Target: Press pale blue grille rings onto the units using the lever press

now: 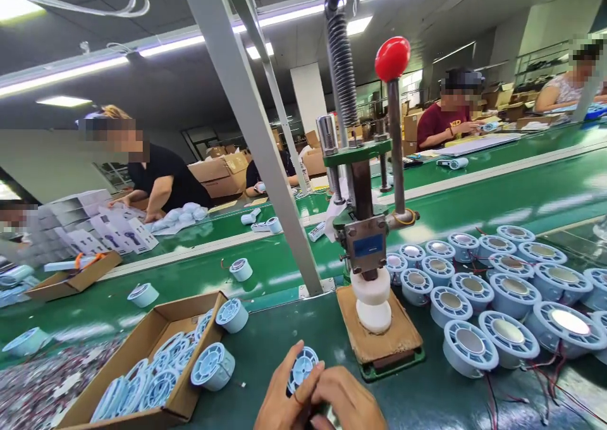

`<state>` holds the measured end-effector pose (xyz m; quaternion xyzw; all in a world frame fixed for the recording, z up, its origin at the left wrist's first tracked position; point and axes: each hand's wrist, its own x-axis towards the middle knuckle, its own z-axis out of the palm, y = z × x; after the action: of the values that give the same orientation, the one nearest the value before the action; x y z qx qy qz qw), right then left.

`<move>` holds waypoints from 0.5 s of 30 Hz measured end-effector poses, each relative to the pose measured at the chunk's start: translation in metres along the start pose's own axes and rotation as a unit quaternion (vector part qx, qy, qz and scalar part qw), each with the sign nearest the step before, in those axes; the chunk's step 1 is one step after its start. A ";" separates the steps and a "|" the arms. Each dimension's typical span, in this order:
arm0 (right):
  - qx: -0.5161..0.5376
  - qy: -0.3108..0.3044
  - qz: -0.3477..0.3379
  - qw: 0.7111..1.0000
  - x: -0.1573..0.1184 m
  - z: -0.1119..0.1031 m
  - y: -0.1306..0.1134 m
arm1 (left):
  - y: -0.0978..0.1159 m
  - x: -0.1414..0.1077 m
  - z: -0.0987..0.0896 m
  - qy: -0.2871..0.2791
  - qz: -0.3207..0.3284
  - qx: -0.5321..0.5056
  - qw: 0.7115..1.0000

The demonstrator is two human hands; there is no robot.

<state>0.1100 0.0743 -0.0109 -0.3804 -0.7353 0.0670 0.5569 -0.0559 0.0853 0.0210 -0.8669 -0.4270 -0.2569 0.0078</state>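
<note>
Low in the middle of the view, my left hand (283, 395) is closed around a light-blue round fan housing (303, 368) with a spoked face. My right hand (348, 397) has its fingers bent over the right side of that housing, and they overlap the left fingers. The lower part of the housing is hidden behind both hands. Just beyond and to the right stands a hand press (367, 243) with a red ball on its lever (393, 59). White round blocks (373, 316) sit under its ram, on a brown pad (403, 341).
Left of my hands, a cardboard box (187, 405) holds light-blue spoked rings; two housings (213, 367) stand beside it. Many wired housings with metal centres (470, 348) fill the right. A metal post (265, 126) rises behind. Across the green conveyor (190, 272), several people (164, 177) work.
</note>
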 end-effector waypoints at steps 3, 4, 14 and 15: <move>0.011 -0.023 -0.031 0.999 0.003 -0.004 0.000 | 0.000 -0.002 -0.009 -0.034 0.021 0.008 0.999; 0.000 -0.028 -0.035 0.999 0.003 -0.004 -0.001 | 0.000 -0.002 -0.009 -0.037 0.021 0.003 0.999; -0.114 -0.072 -0.120 0.983 -0.035 0.010 0.026 | 0.008 0.004 -0.010 -0.071 -0.074 -0.123 0.987; -0.117 -0.070 -0.119 0.983 -0.036 0.013 0.028 | 0.010 0.005 -0.011 -0.072 -0.094 -0.130 0.984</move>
<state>0.1159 0.0755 -0.0578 -0.3470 -0.8152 -0.0603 0.4598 -0.0504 0.0804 0.0349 -0.8326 -0.4692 -0.2472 -0.1598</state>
